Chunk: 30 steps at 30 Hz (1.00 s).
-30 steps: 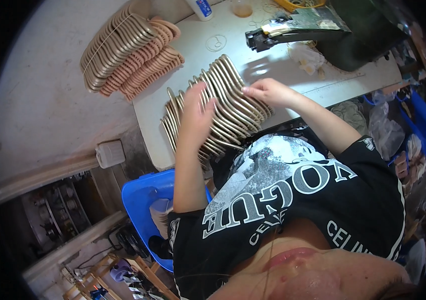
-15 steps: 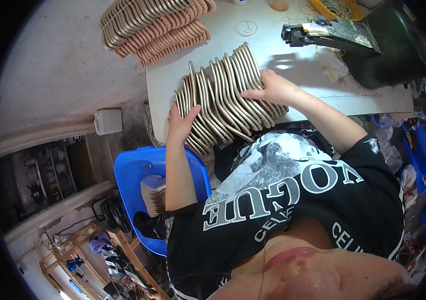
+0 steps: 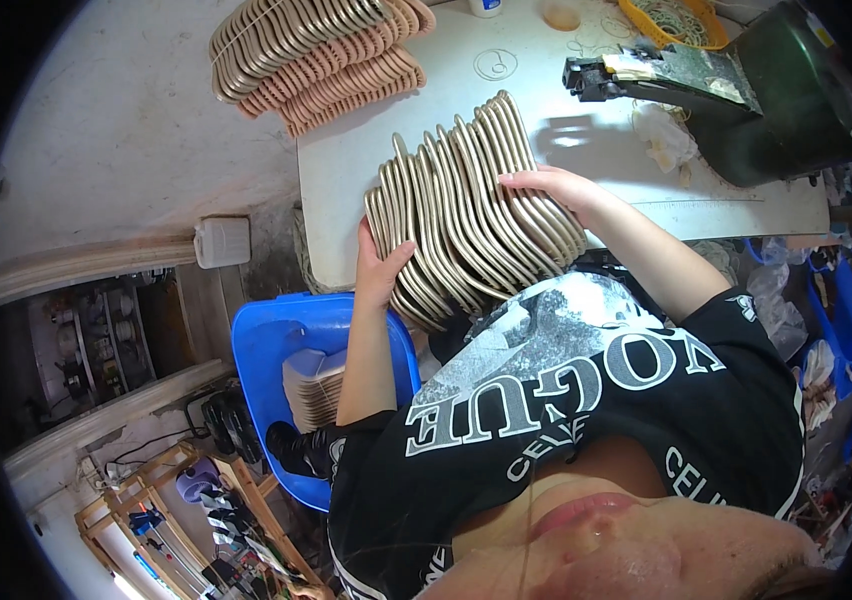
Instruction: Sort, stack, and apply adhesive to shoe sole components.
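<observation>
Between my hands is a long stack of thin, curved pieces with metallic gold rims (image 3: 466, 200), standing on edge side by side and shaped like shoe soles. My left hand (image 3: 380, 265) grips its left end, thumb over the near face. At the right end my right hand (image 3: 556, 190) presses, its thumb lying along the rims and its other fingers partly hidden behind. The stack hangs over the front edge of the white table (image 3: 346, 170), close to my shirt. Some pieces stick out farther than their neighbours.
Bundled gold and pink pieces (image 3: 316, 60) lie at the table's far left. A dark green machine (image 3: 786, 100) stands at the right, near a yellow basket (image 3: 681, 25) of cords. By my left arm is a blue tub (image 3: 271, 340) holding more stacked pieces (image 3: 314, 390).
Both hands have shifted slightly right and nearer to me with the stack. The pieces are pressed closer together, and one that jutted from the lower edge is more in line.
</observation>
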Tool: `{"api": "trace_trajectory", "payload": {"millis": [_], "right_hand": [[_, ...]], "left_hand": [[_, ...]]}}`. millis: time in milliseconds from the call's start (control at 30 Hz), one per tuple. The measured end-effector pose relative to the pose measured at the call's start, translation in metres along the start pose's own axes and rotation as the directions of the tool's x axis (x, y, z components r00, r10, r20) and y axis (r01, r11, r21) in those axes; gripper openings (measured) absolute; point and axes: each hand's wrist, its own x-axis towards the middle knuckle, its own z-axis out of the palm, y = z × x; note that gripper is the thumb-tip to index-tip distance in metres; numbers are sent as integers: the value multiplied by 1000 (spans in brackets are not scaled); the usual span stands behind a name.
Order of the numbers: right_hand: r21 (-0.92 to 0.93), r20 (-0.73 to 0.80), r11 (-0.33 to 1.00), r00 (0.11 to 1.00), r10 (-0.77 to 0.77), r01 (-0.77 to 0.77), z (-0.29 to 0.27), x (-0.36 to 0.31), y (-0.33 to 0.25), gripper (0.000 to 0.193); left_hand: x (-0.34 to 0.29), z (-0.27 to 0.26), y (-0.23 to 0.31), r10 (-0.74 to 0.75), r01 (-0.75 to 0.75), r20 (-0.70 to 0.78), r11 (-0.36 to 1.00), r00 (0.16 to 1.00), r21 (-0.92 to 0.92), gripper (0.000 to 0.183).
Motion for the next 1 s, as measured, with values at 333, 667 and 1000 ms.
{"api": "trace_trajectory", "payload": {"millis": [333,667,1000], "right_hand": [[-233,178,603,643,-745,763,38,-39,-36,51],[-541,70,514,644,-762,666,26,-9,11,55],[-917,297,-143,397,-869,373,-1,7,39,77]], "left_hand": [[-4,-11,98,473,-469,-51,880,880,69,125],[-2,19,60,325,-319,31,941,945,-114,127],[-9,-8,59,573,-592,322,380,754,711,107]]}}
